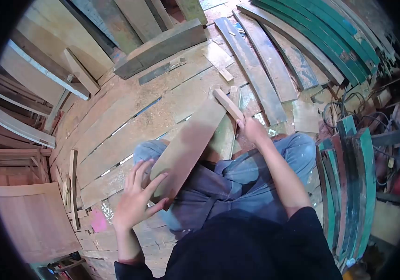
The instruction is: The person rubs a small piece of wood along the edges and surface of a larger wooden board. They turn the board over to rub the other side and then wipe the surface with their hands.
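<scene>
A wide wooden board (191, 144) lies slantwise over my lap, its near end by my left thigh and its far end toward the floor. My left hand (137, 198) is at the near end with fingers spread, thumb and index finger right at the board's edge. In my right hand (252, 130) is a short wooden strip (228, 104), held by its near end. The strip's far tip overlaps the top corner of the board. Beneath them a narrower plank (225, 137) shows partly, the rest hidden by the board.
A thick timber beam (162, 49) lies ahead on the plank floor (111, 114), with sawdust near it. Curved grey planks (251, 70) and green-painted boards (321, 32) fill the far right. More green slats (344, 186) stand beside my right knee. Wooden panels (34, 219) lean at left.
</scene>
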Demonstrator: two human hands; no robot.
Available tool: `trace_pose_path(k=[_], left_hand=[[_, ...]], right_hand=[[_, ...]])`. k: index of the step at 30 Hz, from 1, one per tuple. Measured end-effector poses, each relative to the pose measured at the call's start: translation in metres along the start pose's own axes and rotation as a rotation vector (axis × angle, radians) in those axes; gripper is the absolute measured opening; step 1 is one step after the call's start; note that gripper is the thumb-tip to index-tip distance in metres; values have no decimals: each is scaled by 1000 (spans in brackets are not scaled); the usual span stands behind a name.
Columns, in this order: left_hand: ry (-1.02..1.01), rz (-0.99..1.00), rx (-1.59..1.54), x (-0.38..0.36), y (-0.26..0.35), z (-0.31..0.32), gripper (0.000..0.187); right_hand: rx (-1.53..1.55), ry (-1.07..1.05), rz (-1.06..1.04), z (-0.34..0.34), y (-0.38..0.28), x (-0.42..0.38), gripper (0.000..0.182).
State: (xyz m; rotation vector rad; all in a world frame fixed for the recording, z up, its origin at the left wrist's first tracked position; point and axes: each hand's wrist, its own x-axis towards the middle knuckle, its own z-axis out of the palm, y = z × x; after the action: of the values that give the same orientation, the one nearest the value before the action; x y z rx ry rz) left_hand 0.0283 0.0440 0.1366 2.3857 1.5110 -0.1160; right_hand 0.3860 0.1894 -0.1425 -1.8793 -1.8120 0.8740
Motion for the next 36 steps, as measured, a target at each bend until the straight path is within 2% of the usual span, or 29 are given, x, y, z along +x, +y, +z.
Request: trace_pose_path(k=[2, 3, 6, 8, 10, 12, 15, 17, 25, 28, 31, 33, 36], left_hand=[[71, 24, 7, -1, -10, -4, 68], [132, 49, 13, 2, -13, -8, 64], [259, 175, -16, 30, -33, -22, 59], [308, 321, -182, 67, -45, -33, 52], [288, 286, -341, 112, -63, -26, 44], [232, 299, -222, 155, -73, -16, 41], [-65, 360, -38, 206, -90, 12, 42], [-67, 402, -52, 226, -110, 40, 43], [-161, 303, -195, 228, -109, 41, 45], [-148, 288, -245, 219, -111, 31, 40], [-281, 300, -286, 213, -108, 17, 38], [-277, 307, -254, 210, -112, 22, 28], [-271, 288, -249, 211, -111, 25, 23]], right_hand=[[42, 24, -98, -2, -14, -18, 49], [-37, -22, -78, -22, -45, -36, 48], [17, -71, -148, -25, -74, -64, 47], [4, -52, -228, -17, -79, -70, 50], [-42, -89, -221, -16, -89, -72, 51], [-119, -129, -200, -9, -93, -70, 52], [-124, -103, -188, 2, -96, -70, 50], [-113, -74, -186, 6, -95, -68, 51], [89, -101, -213, -3, -71, -69, 46], [177, -93, -265, -6, -74, -77, 46], [219, -69, -297, -9, -85, -90, 46], [223, -108, -282, -10, -91, -97, 49], [217, -143, -466, -1, -87, -99, 58]])
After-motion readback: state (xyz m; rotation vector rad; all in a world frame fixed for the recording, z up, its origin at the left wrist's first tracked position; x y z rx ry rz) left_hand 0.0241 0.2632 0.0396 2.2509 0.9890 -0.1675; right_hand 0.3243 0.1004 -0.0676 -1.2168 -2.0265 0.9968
